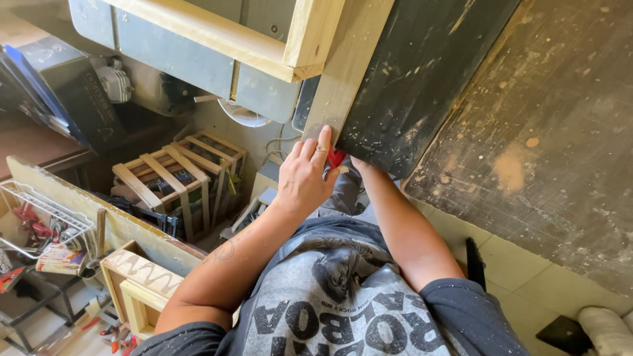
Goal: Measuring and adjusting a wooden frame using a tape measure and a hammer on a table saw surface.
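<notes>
From where I stand beside the bench, the pale wooden board (344, 72) lies on the dark work surface (422, 72) with its long axis running from about seven o'clock up toward one o'clock, its near end right at the bench corner in front of the person. The left hand (304, 177) is the nearer one: it rests at that near end, fingers pressed together and laid flat, the fingertips touching the board's end edge, so the board stretches away from the hand toward one o'clock. The right hand (356, 163) is almost wholly hidden under the corner of the bench; only the wrist shows, and I cannot tell whether it is spread or gripping. Between the two hands, just beneath the board's end, sits a small red thing (335, 157), too covered to name.

A dark scuffed panel (541, 132) fills the three o'clock side of the view. At eleven o'clock, a light timber frame (264, 39) lies over a grey machine table (165, 46). Down at nine o'clock on the floor stand a slatted wooden crate (178, 178), a white wire basket (46, 221) and a small wooden box (138, 283) at seven o'clock. Pale floor tiles (521, 270) show at four o'clock.
</notes>
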